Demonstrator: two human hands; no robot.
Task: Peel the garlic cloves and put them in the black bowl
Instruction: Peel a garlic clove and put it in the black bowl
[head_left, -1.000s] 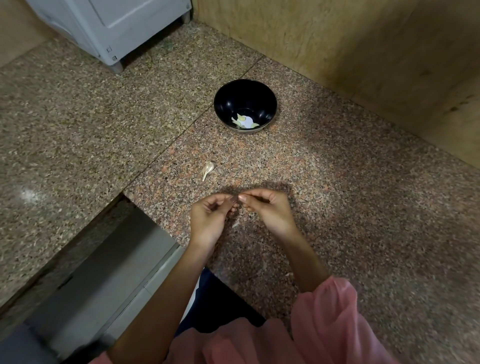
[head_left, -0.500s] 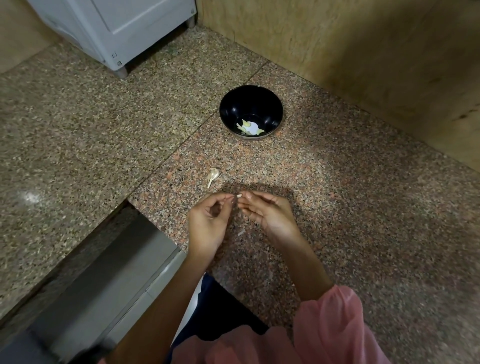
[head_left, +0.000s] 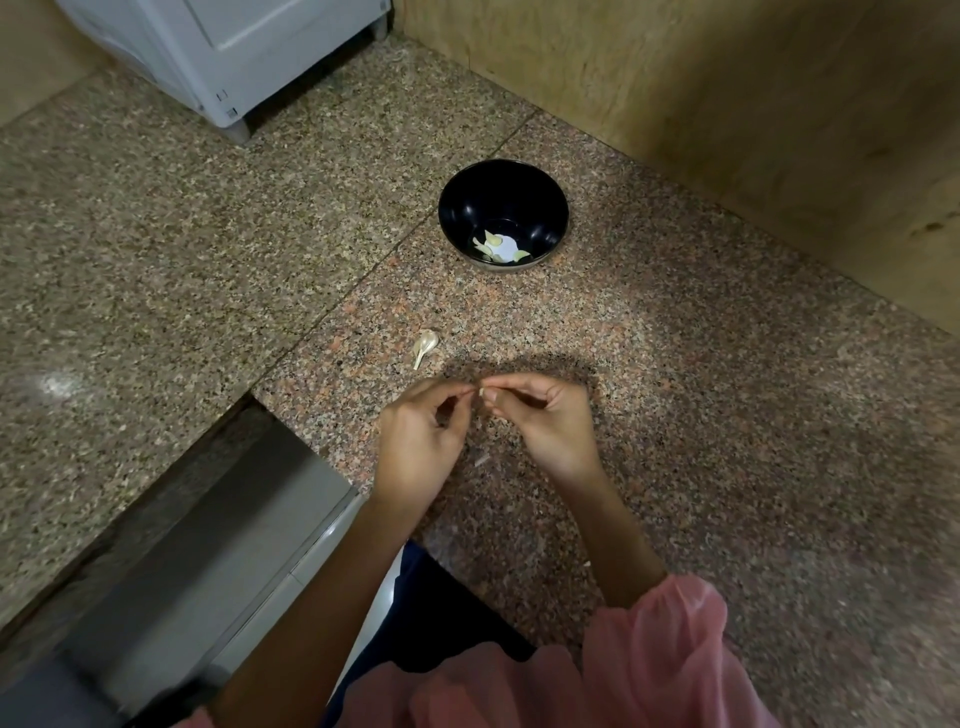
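Note:
A black bowl (head_left: 503, 208) stands on the granite counter ahead of me, with a few pale peeled cloves (head_left: 500, 247) on its bottom. One unpeeled garlic clove (head_left: 426, 345) with a papery tail lies on the counter between the bowl and my hands. My left hand (head_left: 421, 441) and my right hand (head_left: 545, 421) are held together just above the counter, fingertips pinched and almost touching. Something very small sits between the fingertips; it is mostly hidden. A bit of skin (head_left: 482, 459) lies on the counter below my hands.
A white appliance (head_left: 228, 52) stands at the back left. A wooden wall panel (head_left: 727, 104) runs along the back right. The counter edge (head_left: 311, 457) drops off at my left to a grey step. My pink sleeve (head_left: 660, 665) fills the bottom.
My hands stay pinched together in front of me, fingertips shifting slightly. The view has tilted a little, so the bowl and the loose clove appear lower in frame.

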